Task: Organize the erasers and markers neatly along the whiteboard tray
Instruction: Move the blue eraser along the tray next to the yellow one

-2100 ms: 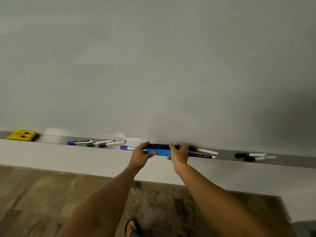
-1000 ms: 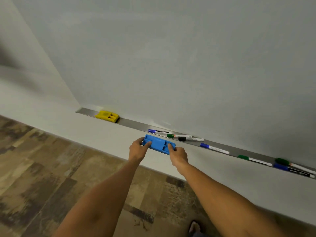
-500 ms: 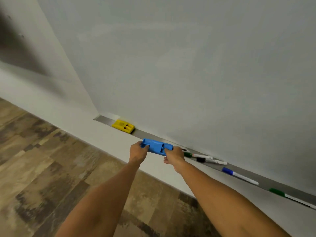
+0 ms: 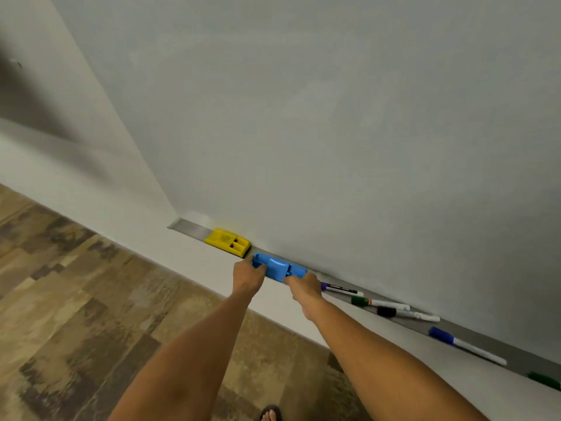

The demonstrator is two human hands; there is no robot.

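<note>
I hold a blue eraser (image 4: 278,266) by its two ends, my left hand (image 4: 248,275) on the left end and my right hand (image 4: 303,287) on the right end. It sits at the metal whiteboard tray (image 4: 194,229), just right of a yellow eraser (image 4: 227,242) lying near the tray's left end. Whether the blue eraser rests on the tray I cannot tell. To the right along the tray lie several markers: a purple-capped one (image 4: 340,288), a green-capped one (image 4: 379,302), a black-capped one (image 4: 406,313), a blue-capped one (image 4: 467,345) and a green cap (image 4: 545,380) at the frame's edge.
The whiteboard (image 4: 334,132) fills the upper view, with a white wall (image 4: 76,183) to its left and below the tray. Wood-pattern flooring (image 4: 76,314) lies below. My sandalled foot (image 4: 271,414) shows at the bottom edge.
I have carried the blue eraser leftward from the middle of the tray, past several markers, to a spot beside the yellow eraser. Both hands have kept hold of it.
</note>
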